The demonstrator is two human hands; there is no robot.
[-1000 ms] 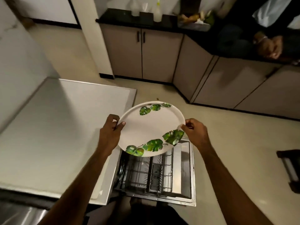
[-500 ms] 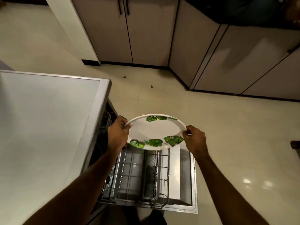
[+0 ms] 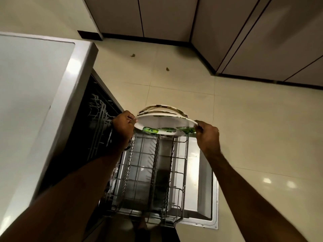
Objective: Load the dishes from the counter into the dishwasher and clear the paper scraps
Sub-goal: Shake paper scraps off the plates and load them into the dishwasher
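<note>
Glossy cream floor tiles (image 3: 174,95) meet beige cabinets (image 3: 244,32).

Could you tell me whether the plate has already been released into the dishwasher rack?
No, the plate is held at its edges by the left hand and the right hand above the far end of the pulled-out rack.

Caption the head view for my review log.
Both hands, left hand and right hand, hold a leaf-patterned plate over the pulled-out lower dishwasher rack.

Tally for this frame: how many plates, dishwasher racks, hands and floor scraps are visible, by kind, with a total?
Leaf-pattern plates: 2, one held and one just behind it
Pulled-out lower rack: 1
Upper rack inside the dishwasher: 1
Hands: 2, left hand and right hand, both gripping the held plate's rim
Small scraps on the floor: 2
Total: 8
</note>
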